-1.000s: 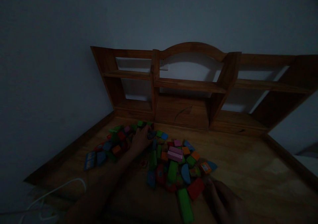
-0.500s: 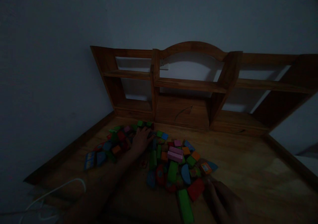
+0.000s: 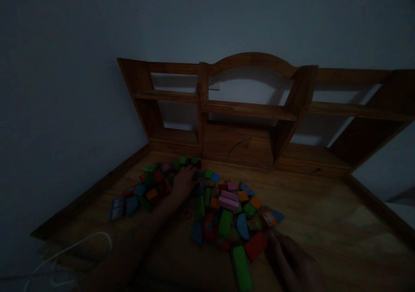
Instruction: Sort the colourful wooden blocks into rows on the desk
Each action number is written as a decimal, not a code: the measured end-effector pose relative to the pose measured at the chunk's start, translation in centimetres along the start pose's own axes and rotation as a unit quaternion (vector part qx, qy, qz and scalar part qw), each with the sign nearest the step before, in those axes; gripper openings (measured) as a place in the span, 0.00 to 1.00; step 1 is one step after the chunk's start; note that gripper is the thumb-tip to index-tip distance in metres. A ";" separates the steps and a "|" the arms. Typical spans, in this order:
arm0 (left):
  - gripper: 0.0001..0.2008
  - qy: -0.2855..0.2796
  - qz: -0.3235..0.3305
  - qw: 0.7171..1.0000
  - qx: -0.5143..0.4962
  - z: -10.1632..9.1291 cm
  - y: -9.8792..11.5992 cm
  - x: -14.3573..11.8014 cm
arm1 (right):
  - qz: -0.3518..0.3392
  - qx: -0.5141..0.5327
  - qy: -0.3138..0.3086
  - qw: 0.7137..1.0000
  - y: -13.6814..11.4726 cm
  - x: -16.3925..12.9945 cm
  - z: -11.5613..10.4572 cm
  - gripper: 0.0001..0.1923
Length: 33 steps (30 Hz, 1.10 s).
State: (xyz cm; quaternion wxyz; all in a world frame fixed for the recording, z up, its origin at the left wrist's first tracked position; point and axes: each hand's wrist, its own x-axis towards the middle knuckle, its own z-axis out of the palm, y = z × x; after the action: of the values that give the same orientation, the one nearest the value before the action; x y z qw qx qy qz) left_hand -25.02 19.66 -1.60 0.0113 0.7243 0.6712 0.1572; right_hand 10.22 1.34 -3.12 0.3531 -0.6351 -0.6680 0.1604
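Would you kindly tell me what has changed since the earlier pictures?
The left hand has shifted slightly and now lies lower and flatter over the blocks; it is too dark to tell whether it took or released one. The right hand stayed beside the red block, and the long green block and wooden shelf look unmoved.

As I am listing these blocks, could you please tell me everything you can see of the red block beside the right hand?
The red block is plain and looks like painted wood, with a broad upper face and no print visible in the dimness. It appears to lie flat and slanted on the wooden tabletop, at the near right of the block cluster. The long green block lies at its lower left, touching or nearly so. The right hand is at its right; contact is unclear.
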 end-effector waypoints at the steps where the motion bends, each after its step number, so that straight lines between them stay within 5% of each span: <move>1: 0.14 0.004 0.000 1.000 -0.006 0.1 -0.1 0.1 | 0.002 -0.003 0.000 1.000 0.0 0.0 0.1 0.29; 13: 0.15 0.039 0.008 0.996 -0.085 0.8 -1.1 0.8 | 0.008 -0.008 -0.006 1.000 -0.5 0.1 -0.2 0.28; 24: 0.14 0.018 0.079 0.984 -0.160 0.0 -1.7 1.3 | -0.001 -0.017 -0.008 1.000 0.3 0.0 0.0 0.28; 33: 0.16 0.048 0.048 0.975 -0.209 0.4 -2.7 1.5 | 0.024 0.011 0.002 1.000 -0.4 -0.1 0.2 0.25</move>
State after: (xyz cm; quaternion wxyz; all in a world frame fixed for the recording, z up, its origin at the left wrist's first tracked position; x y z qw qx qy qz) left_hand -27.49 21.43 -2.30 0.1229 0.7291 0.5874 0.3292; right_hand 9.79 1.21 -2.98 0.3577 -0.6475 -0.6499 0.1747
